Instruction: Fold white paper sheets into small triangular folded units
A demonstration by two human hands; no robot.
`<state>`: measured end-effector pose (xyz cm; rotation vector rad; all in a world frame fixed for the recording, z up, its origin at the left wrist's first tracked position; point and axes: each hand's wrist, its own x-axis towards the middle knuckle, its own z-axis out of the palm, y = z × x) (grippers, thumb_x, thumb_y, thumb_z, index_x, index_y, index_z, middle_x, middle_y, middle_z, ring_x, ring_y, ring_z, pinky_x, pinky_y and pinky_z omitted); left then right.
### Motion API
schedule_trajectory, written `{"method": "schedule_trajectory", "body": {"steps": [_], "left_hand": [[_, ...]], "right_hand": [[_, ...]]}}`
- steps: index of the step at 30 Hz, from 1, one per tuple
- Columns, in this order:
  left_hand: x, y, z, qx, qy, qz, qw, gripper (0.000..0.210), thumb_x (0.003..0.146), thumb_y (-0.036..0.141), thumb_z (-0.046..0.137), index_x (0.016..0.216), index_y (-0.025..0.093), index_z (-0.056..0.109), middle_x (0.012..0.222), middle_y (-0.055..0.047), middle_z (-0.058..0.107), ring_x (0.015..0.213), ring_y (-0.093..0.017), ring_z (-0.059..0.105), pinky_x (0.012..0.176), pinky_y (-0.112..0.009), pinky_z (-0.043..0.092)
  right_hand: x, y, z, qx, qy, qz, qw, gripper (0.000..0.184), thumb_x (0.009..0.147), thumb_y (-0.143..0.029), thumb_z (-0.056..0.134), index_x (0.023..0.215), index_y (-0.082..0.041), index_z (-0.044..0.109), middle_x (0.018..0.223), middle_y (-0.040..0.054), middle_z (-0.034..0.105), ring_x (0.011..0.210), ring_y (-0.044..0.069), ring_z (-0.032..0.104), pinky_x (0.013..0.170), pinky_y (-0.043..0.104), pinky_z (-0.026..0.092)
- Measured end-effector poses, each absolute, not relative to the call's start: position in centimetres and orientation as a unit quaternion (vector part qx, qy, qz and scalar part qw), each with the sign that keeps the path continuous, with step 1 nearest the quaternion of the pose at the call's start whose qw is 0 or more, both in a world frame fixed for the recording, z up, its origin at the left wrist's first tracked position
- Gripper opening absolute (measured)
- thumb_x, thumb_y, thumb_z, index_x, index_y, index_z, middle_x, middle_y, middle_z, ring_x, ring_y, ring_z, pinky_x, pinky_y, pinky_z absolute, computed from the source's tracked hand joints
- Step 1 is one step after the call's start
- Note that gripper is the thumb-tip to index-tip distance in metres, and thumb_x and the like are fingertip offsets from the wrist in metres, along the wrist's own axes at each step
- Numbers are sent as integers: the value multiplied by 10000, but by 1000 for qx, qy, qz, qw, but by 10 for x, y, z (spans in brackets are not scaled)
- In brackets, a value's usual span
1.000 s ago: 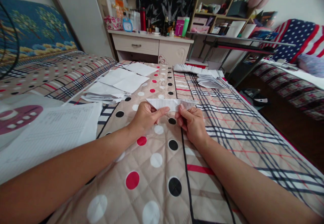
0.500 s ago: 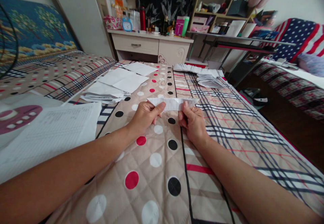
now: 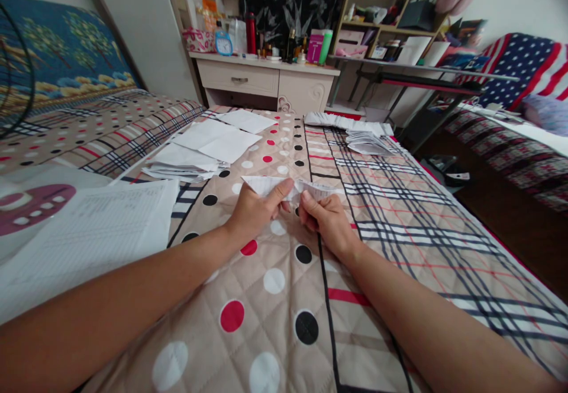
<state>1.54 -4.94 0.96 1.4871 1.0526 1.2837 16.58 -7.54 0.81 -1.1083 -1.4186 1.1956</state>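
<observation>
Between my hands, just above the bed, is a narrow folded strip of printed paper [image 3: 264, 184], bent near its middle. My left hand [image 3: 262, 202] pinches it with the thumb on top, close to the bend. My right hand [image 3: 326, 214] pinches the other side of the bend, its thumb near the left thumb. The strip's pointed ends stick out past both hands. Beyond my left hand lies a spread pile of white paper sheets [image 3: 208, 141]. Farther off on the right are a fanned stack of folded paper [image 3: 366, 142] and a long row of folded strips [image 3: 341, 122].
A quilted bedspread [image 3: 261, 345] with dots and plaid covers the bed. At left lie printed sheets [image 3: 97, 227] beside a plastic bag [image 3: 39, 203]. A dresser [image 3: 266, 82] with bottles and a blue clock [image 3: 223, 44] stands past the bed's far end.
My hands have come closer together, the right one moving left. The paper strip, nearly straight before, is now bent in the middle between my thumbs.
</observation>
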Motion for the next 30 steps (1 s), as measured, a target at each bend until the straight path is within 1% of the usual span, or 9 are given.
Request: {"method": "schedule_trajectory", "body": {"steps": [8,11,15,18,21,23,26,28,30], "left_hand": [[7,-34,4,506,414,588,476,468,799,520,670,567,159,483,473,48,482,359,-31,378,353,-172,252],[6,-32,4,497,399,574,514,451,807,582,631,692,156,540,619,18,564,428,-41,469,372,-161,300],[6,-33,6,518,398,514,556,490,794,649,598,902,171,573,850,-36,646,585,-99,620,417,-165,391],[7,-35,7,524,413,494,558,462,771,603,652,912,171,568,831,-33,657,604,-114,629,442,-173,424],[7,-34,7,510,417,500,562,409,756,535,693,882,164,573,743,-15,646,587,-115,611,461,-181,439],[6,-33,5,505,407,512,563,381,756,502,701,871,160,579,732,-12,641,601,-118,610,484,-188,454],[7,-32,2,507,396,524,558,357,757,455,710,906,151,597,790,-22,654,655,-126,628,520,-194,476],[8,-32,1,509,398,529,550,346,752,395,717,972,148,613,846,-27,667,679,-121,632,537,-189,483],[8,-32,1,513,402,531,541,348,738,319,718,1028,150,623,862,-22,671,660,-106,619,549,-185,490]], "right_hand": [[172,-68,4,-465,-509,485,539,546,853,-575,540,478,-178,528,353,-53,352,339,55,243,367,230,158],[173,-67,2,-500,-520,451,526,510,843,-572,559,522,-175,566,386,-41,416,344,60,295,361,225,198],[172,-65,-5,-530,-595,385,465,434,867,-516,554,601,-178,608,488,-10,533,395,88,424,396,224,293],[172,-65,-9,-519,-652,330,442,327,870,-450,578,681,-192,644,577,2,589,471,109,474,446,225,335],[172,-67,-6,-499,-670,321,446,239,789,-446,692,789,-207,691,688,22,653,582,145,539,495,230,368],[172,-69,0,-486,-662,343,456,295,745,-486,730,830,-206,700,719,27,667,614,154,558,515,233,386],[174,-71,6,-467,-626,411,469,374,809,-554,640,863,-188,688,732,23,657,570,125,543,515,231,405],[175,-69,6,-447,-592,457,491,383,854,-545,587,919,-179,681,765,20,651,557,108,539,525,229,428],[177,-65,3,-435,-560,480,517,361,849,-508,611,985,-181,676,793,14,648,564,102,555,541,228,450]]}}
